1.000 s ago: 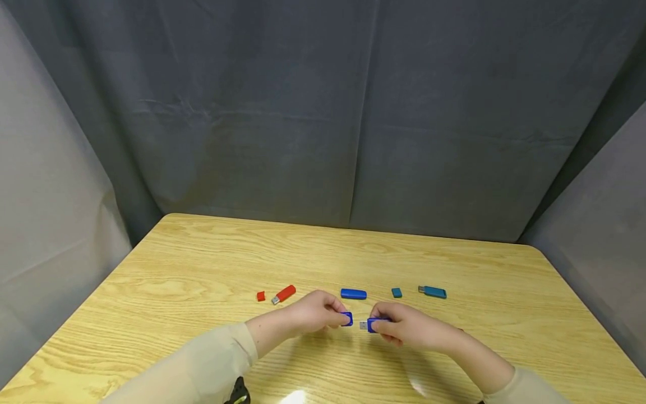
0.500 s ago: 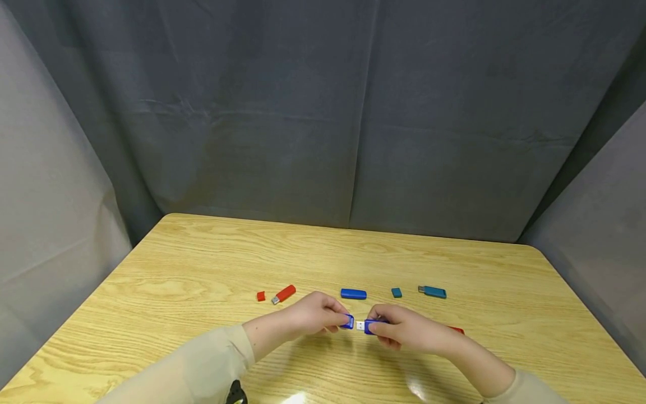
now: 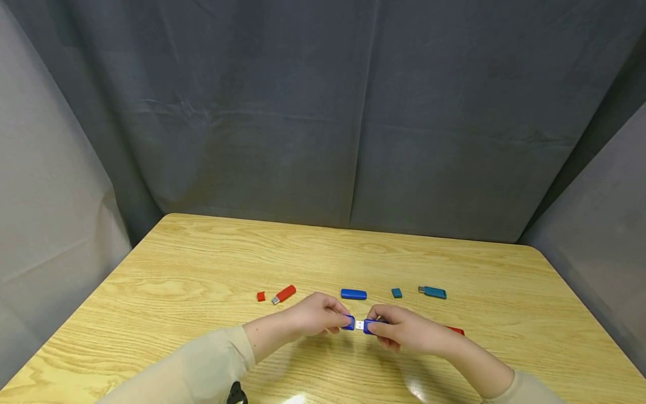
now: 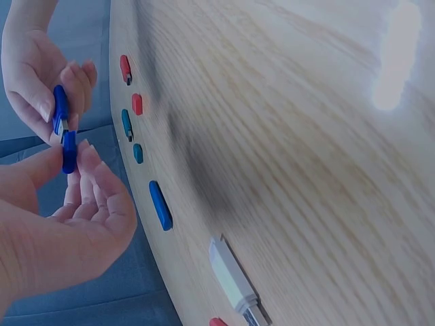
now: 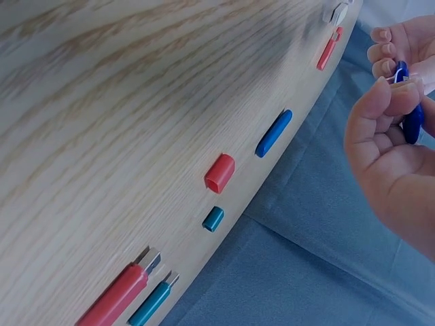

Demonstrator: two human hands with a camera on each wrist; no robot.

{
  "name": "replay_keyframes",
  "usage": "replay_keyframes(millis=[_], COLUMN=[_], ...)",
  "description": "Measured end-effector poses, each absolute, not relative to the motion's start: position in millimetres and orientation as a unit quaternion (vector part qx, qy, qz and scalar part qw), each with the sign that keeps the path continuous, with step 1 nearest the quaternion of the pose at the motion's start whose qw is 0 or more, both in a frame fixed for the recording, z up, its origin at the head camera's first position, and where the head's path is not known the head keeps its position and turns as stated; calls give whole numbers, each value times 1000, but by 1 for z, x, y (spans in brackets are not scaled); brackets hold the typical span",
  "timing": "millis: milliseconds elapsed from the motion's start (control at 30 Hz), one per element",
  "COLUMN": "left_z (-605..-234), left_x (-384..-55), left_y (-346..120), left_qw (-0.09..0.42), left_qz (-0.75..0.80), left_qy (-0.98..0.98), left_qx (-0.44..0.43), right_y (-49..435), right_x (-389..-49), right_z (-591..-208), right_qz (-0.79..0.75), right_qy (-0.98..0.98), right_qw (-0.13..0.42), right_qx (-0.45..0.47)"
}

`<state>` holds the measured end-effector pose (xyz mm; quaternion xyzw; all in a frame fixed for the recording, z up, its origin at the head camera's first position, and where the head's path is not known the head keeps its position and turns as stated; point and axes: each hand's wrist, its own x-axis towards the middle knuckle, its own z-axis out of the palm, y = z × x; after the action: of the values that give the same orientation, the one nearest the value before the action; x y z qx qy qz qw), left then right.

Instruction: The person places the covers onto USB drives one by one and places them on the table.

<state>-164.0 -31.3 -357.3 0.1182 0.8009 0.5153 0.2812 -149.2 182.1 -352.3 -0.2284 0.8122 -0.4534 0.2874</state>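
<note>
My left hand point(image 3: 319, 314) pinches a small blue cap point(image 3: 349, 322) between thumb and fingertips, over the middle of the table. Facing it, my right hand point(image 3: 406, 328) pinches the body of a blue USB stick point(image 3: 372, 327), its silver connector point(image 3: 359, 325) pointing left. The connector tip is right at the cap's mouth in the head view. From the left wrist, the cap point(image 4: 69, 153) and stick point(image 4: 60, 105) line up nearly end to end. In the right wrist view, my right fingers partly cover the stick point(image 5: 412, 125).
Behind the hands lie a red cap point(image 3: 261, 296), red USB stick point(image 3: 285, 293), blue capped-looking stick point(image 3: 353, 294), teal cap point(image 3: 396, 293) and teal USB stick point(image 3: 434, 292). Another red stick point(image 5: 115, 295) and red cap point(image 5: 221, 173) lie rightward. A white USB stick point(image 4: 233, 275) shows in the left wrist view.
The blue stick has moved slightly left and the cap slightly right, so the gap between connector and cap has closed up. The pieces on the table stay put.
</note>
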Motion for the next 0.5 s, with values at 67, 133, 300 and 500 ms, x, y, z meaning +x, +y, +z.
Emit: replay_keyframes(millis=[67, 133, 300, 500], left_z=[-358, -358, -358, -359], left_x=[-164, -164, -163, -163], left_y=[-31, -31, -30, -29], left_qw=[282, 284, 288, 292], left_qz=[515, 515, 519, 523], left_qy=[800, 799, 795, 790], left_qx=[119, 120, 123, 130], right_y=[182, 182, 182, 181], right_x=[-149, -149, -150, -149], right_z=[-352, -352, -352, -353], right_qz=[-454, -456, -455, -459], right_qy=[811, 810, 809, 805], right_qw=[289, 292, 295, 302], right_qx=[-228, -227, -227, -222])
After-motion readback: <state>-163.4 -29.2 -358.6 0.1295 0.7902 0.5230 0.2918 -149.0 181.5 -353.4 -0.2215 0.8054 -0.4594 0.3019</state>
